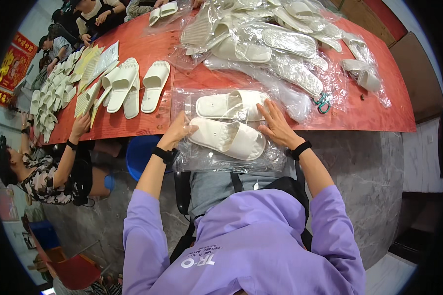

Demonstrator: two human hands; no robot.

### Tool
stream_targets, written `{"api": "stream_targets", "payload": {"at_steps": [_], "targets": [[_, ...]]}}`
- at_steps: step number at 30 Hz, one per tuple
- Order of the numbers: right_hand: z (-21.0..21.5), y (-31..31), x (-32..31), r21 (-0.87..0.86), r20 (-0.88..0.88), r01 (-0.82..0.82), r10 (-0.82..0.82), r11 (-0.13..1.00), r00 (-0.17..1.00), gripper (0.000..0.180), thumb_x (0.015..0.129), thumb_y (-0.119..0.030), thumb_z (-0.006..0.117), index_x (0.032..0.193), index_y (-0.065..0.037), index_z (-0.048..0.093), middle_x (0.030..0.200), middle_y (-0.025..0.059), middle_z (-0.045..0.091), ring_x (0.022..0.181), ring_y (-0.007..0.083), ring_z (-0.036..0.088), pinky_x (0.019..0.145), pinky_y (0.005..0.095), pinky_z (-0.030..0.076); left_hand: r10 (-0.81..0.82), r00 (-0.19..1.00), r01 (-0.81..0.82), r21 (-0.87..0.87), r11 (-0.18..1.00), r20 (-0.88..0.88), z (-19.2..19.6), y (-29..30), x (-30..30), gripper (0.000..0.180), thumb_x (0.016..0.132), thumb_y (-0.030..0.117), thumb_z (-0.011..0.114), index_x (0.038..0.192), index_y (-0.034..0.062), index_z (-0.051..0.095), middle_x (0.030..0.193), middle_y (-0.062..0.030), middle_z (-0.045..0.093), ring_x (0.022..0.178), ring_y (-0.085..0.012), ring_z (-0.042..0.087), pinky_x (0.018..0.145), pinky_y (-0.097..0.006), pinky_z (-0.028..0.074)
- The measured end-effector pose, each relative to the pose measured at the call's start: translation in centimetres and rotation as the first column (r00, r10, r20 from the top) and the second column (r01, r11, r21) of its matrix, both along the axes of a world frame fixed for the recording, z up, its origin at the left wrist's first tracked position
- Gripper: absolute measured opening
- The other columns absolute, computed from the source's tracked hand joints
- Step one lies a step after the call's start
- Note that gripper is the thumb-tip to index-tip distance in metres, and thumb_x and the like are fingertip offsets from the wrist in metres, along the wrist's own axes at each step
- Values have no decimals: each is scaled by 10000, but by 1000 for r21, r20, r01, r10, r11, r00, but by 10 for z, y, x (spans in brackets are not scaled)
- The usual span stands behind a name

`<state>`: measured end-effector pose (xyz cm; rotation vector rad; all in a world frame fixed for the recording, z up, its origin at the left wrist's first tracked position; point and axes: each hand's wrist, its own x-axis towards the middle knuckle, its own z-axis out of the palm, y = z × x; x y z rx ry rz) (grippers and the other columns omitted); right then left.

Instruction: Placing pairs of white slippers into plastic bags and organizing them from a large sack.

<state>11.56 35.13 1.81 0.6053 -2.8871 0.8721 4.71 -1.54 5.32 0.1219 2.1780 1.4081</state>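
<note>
Two white open-toed slippers lie side by side on a clear plastic bag at the table's near edge: the far slipper (214, 105) and the near slipper (209, 132), toes to the right. My left hand (180, 130) is closed at the near slipper's heel, its thumb on the sole; its other fingers are partly hidden. My right hand (279, 124) is open with fingers spread, resting against the toe ends of both slippers. The clear plastic bag (192, 160) spreads under the pair and hangs over the edge.
A heap of bagged slippers (290, 42) covers the far side of the red table (384, 105). Green-handled scissors (323, 103) lie to the right. Loose slippers (155, 86) stand on the left, near a co-worker's hand (82, 123). A blue bin (142, 155) sits below the edge.
</note>
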Motion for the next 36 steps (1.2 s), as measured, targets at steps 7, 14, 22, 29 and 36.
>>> {"api": "stream_targets", "payload": {"at_steps": [7,14,22,29,36], "targets": [[-1,2,5,30,3,-12,12,999,1000,751,891,-512,495,1481,-148,206,1503,272,119,1386,443,123,1115,499,152,-23,997,-5,366,930,70,9,29,-8,624,832,72,669,1383,23,382,1217,-117,553,1016,-168,571,861,-263,462],[1,-2,8,58,32,-17,15,998,999,758,884,-537,490,1477,-145,223,1503,273,114,1384,438,129,1112,508,152,102,990,-133,386,913,101,11,15,-1,446,831,44,646,1264,10,546,1113,-85,616,955,-132,592,820,-261,480],[-2,-2,7,249,-59,-10,25,969,998,715,862,-570,503,1453,-222,300,1504,256,125,1385,427,140,1105,521,163,564,825,-504,514,694,48,13,-143,17,375,818,55,568,1181,-39,568,1110,-126,610,983,-187,602,876,-284,472],[-1,1,10,267,-75,14,6,964,997,704,859,-560,518,1444,-220,322,1502,254,134,1380,431,146,1102,522,167,804,583,-677,620,397,121,45,-212,41,406,861,146,525,1223,-29,468,1205,-173,553,1116,-294,552,957,-413,449],[7,-6,11,282,-9,-13,16,959,1000,709,880,-554,486,1464,-215,270,1507,267,97,1394,436,99,1117,521,120,726,646,-600,745,291,237,16,-147,-35,291,838,108,569,1108,3,539,1116,-127,600,1022,-263,601,904,-389,488]]}}
